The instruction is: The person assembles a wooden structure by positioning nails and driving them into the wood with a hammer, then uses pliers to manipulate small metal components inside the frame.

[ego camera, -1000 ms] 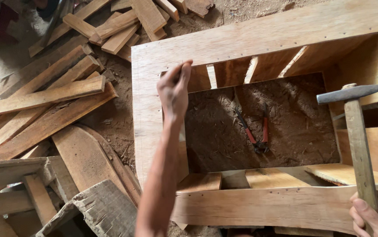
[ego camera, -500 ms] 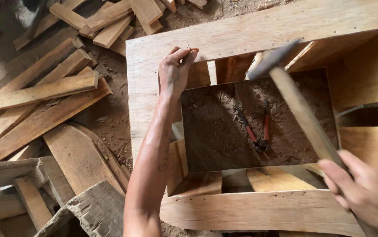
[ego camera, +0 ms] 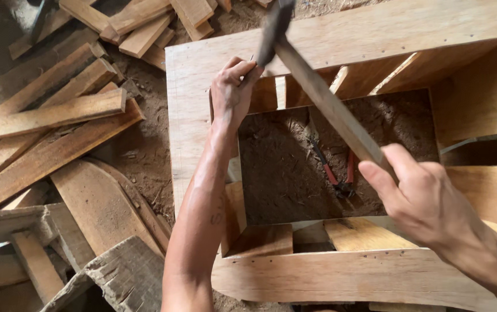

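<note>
Dirt floor, scrap planks (ego camera: 46,115) left of wooden frame (ego camera: 341,40). Hammer (ego camera: 318,92) above frame, head-heavy, stiff; right hand (ego camera: 421,196) clenched at handle end. Left hand (ego camera: 231,92) pinching, probably a nail, on frame.

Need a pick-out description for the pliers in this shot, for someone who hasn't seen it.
Find the big wooden frame lying on the dirt floor and look through its rectangular opening. On the soil inside, just under the hammer handle, lie the pliers. Their red grips are the only bright colour among bare wood and earth.
</note>
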